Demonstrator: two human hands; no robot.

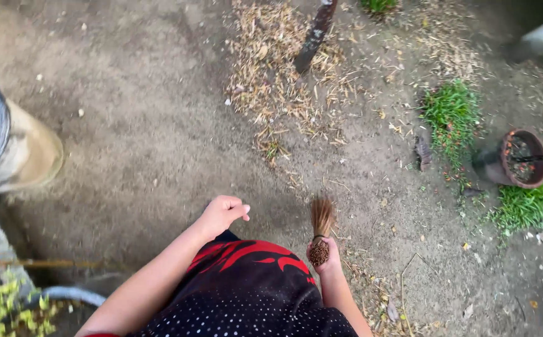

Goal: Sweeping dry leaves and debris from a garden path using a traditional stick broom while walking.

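My right hand (325, 261) grips the bound end of a small brown stick broom (321, 219), whose bristles point away from me over the bare dirt ground (159, 137). My left hand (223, 212) hangs loosely curled above the ground, holding nothing. A heap of dry leaves and straw (271, 68) lies on the dirt farther ahead. My black dotted garment with a red pattern (246, 281) fills the lower middle.
A large tan planter (15, 150) with a dark rim stands at the left. A brown clay pot (521, 159) with red-flowered plants and grass tufts (452, 112) sits at the right. A dark stick (314, 34) lies across the leaf heap.
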